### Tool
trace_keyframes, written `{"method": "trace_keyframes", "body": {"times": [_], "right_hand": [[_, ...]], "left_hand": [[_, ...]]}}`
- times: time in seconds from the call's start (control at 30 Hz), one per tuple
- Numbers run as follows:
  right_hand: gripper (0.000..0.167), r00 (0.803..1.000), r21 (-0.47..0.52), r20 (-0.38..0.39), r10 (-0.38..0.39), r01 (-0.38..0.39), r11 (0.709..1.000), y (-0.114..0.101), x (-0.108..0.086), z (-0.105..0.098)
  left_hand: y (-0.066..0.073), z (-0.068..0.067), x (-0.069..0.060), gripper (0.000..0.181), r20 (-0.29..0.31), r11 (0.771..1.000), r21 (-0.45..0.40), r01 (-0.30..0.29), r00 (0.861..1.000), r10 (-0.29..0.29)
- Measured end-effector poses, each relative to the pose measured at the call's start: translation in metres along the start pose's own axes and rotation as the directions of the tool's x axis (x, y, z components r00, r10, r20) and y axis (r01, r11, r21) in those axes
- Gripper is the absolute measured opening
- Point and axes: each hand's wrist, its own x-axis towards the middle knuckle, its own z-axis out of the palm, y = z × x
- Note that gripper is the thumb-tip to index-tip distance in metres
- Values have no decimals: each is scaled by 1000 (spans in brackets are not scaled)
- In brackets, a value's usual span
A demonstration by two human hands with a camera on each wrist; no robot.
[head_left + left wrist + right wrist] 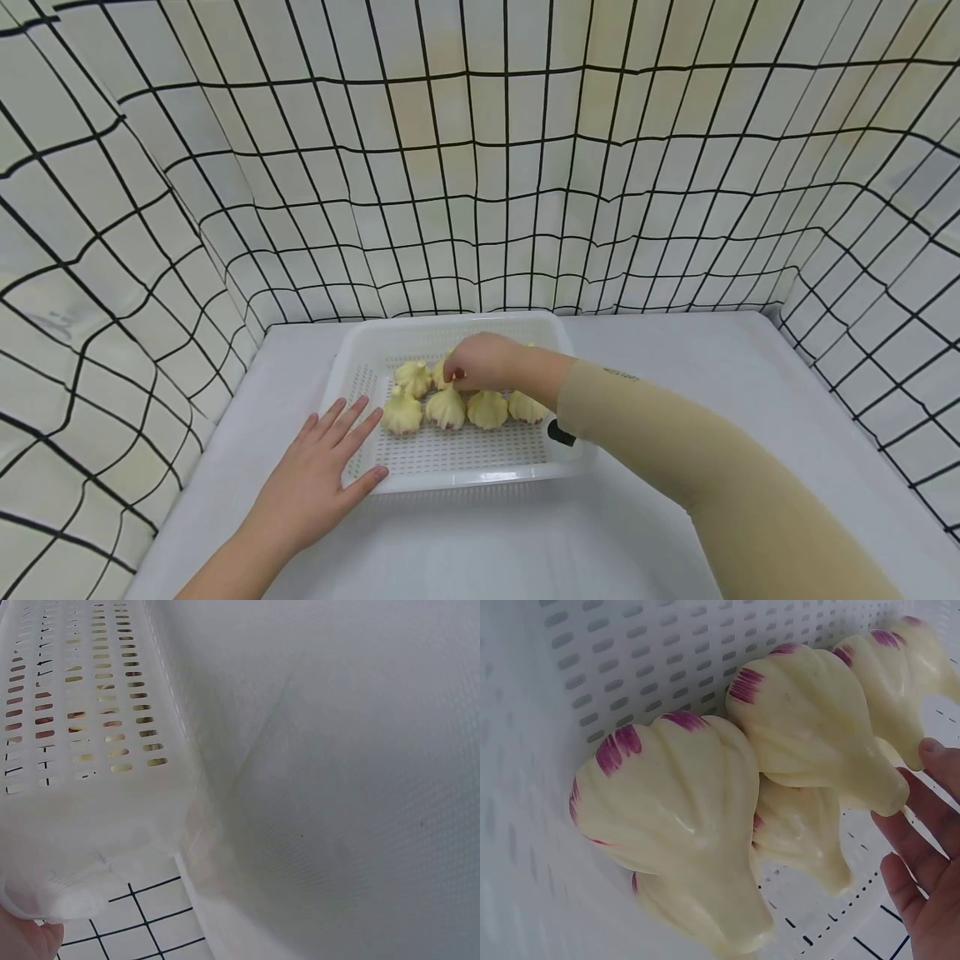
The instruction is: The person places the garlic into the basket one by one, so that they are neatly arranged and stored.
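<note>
A white perforated basket (480, 477) holds several pale garlic bulbs (487, 409), their root ends streaked purple in the right wrist view. My right hand (489, 360) reaches into it from the right. Its thumb and fingers pinch the stem of one garlic bulb (885, 686) in the front row, which still rests among the others. Fingers spread, my left hand (318, 475) lies at the basket's left front corner, touching the rim. Only a bit of that left hand (28, 939) shows in the left wrist view, beside the basket wall (90, 817). Bulbs behind my right hand are partly hidden.
The basket stands on a white table (675, 358). White walls with a black grid (495, 175) enclose the table at the back and both sides. A black oval mark (560, 432) is at the basket's right end, beside my right sleeve (660, 442).
</note>
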Motion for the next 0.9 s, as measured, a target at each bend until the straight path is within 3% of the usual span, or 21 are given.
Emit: {"method": "trace_keyframes", "body": {"times": [0.2,0.6,0.9], "right_hand": [[27,999,30,10,44,-45,999,3,0,1],[32,1000,53,-17,20,-19,998,8,-2,-2],[34,997,142,-80,8,4,990,14,-12,-13]], "left_hand": [[0,0,1,72,11,1000,2,2,1000,-2],[0,-1,2,72,21,1000,0,10,1000,-10],[0,-1,2,73,15,1000,-6,5,1000,-5]]}}
